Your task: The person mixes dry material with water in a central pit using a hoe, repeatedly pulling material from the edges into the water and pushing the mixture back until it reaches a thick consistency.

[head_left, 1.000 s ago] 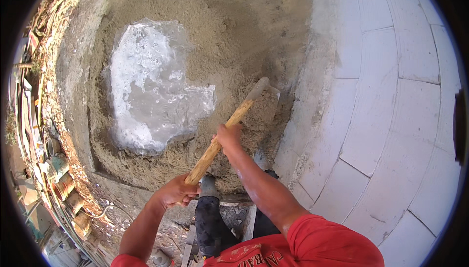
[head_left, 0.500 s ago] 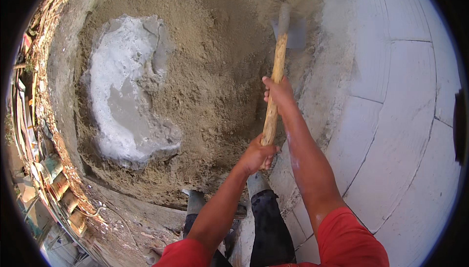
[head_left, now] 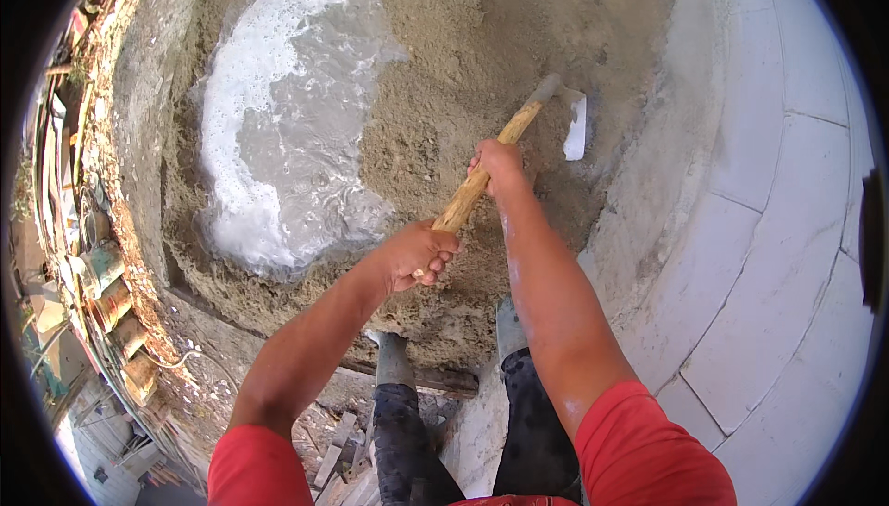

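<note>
Both of my hands are closed round the wooden handle of a hoe (head_left: 484, 179). My left hand (head_left: 414, 254) grips the near end of the handle, and my right hand (head_left: 498, 163) holds it further up toward the metal socket. The hoe slants away to the right, its blade (head_left: 576, 128) catching bright light beside the mound of grey-brown sandy mix (head_left: 435, 99). To the left, a pool of grey water (head_left: 319, 136) with white foam (head_left: 245, 168) along its left side lies in a hollow of the mix.
Pale grey slabs (head_left: 769, 293) with dark joints run along the right. My boots (head_left: 394, 358) stand at the mix's near edge, by a wooden board (head_left: 444, 382). Scrap wood and debris (head_left: 106, 270) line the far left, where a thin hose or cable (head_left: 199, 355) curves over the ground.
My hands and the handle's near end have swung left, tilting the hoe more. Its blade sits lower in view and has turned edge-on. The pool looks wider and rippled, with water spread further right.
</note>
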### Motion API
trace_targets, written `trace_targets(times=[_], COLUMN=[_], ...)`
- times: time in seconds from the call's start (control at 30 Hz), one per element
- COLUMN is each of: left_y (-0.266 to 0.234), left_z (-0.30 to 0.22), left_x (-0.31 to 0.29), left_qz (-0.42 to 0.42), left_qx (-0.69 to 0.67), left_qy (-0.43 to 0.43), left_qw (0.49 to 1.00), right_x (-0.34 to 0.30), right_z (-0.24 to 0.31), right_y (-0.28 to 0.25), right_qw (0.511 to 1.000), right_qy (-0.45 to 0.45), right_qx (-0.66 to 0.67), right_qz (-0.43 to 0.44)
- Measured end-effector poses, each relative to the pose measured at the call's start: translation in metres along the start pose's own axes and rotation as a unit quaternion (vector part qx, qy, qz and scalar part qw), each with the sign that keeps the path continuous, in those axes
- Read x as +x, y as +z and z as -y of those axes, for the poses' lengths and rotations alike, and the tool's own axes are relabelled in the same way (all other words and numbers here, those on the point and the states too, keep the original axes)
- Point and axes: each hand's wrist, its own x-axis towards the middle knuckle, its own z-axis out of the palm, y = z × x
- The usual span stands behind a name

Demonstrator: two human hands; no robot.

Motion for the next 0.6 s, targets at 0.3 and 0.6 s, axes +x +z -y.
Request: trace_targets(times=[0.3, 0.6], left_y=[-0.063, 0.025], left_z=[-0.125, 0.119], left_x=[-0.234, -0.087], left_qz=[-0.077, 0.018], left_qx=[0.231, 0.179], left_qy=[0.033, 0.092], left_qw=[0.969, 0.979], right_x=[-0.184, -0.205], right_z=[0.057, -0.019], right_y=[0.145, -0.057], right_qw=[0.964, 0.971], right_qy=[-0.035, -0.172], right_qx=[0.239, 0.109], right_qz=[0.114, 0.122])
